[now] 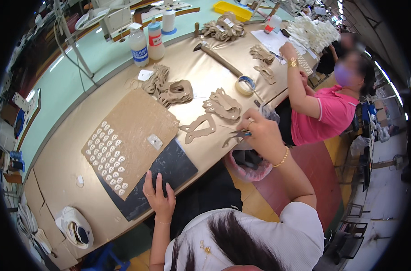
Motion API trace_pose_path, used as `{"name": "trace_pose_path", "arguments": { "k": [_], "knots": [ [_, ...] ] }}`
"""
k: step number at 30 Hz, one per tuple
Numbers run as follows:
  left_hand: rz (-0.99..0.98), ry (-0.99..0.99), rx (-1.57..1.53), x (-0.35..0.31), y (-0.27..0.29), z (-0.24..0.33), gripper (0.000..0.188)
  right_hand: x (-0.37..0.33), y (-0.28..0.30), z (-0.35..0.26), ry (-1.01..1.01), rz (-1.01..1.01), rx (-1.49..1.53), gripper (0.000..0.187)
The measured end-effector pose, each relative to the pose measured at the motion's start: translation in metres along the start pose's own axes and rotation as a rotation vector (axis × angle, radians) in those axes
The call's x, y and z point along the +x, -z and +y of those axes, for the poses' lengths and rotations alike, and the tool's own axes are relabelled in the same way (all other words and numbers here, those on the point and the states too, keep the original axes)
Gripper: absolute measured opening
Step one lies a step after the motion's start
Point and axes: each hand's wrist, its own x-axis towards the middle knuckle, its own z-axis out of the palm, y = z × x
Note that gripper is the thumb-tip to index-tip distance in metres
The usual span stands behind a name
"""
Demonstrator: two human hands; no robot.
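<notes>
Our right hand (261, 132) holds, in a narrow grip, a small blue-handled metal tool (247, 133), tips too blurred to identify, at the gold-covered desk's (63, 180) near edge; we judge it light, stiff, best held by its handles. Our left hand (159, 198) lies spread at the flat black board (176, 163).

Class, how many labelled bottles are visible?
3: a blue-labelled bottle and a red-labelled bottle side by side, upper left; another bottle, upper right. Others may be hidden.
</notes>
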Motion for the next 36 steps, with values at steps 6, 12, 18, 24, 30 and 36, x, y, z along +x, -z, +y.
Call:
{"name": "trace_pose_path", "arguments": {
  "k": [6, 12, 18, 24, 30, 36],
  "knots": [
    [0.013, -0.034, 0.014, 0.004, 0.000, -0.001, 0.050, 0.009, -0.003, 0.022, -0.260, -0.533, 0.022, 0.021],
    [0.028, -0.067, 0.060, 0.007, -0.005, 0.001, 0.048, 0.043, -0.033, 0.031, -0.180, -0.559, 0.200, 0.024],
    [0.005, -0.081, 0.060, 0.005, -0.007, 0.000, 0.050, 0.078, -0.058, 0.035, -0.529, -0.150, 0.842, 0.026],
    [-0.021, -0.064, 0.066, 0.004, -0.008, -0.001, 0.051, 0.056, -0.131, 0.079, -0.740, 0.141, 0.865, 0.024],
    [-0.053, -0.048, 0.178, 0.009, -0.005, 0.005, 0.051, 0.009, -0.142, 0.094, -0.782, 0.180, 0.414, 0.040],
    [-0.149, 0.076, 0.331, 0.013, -0.010, 0.011, 0.059, 0.029, -0.128, 0.060, -0.551, 0.226, 0.413, 0.048]
  ]
}}
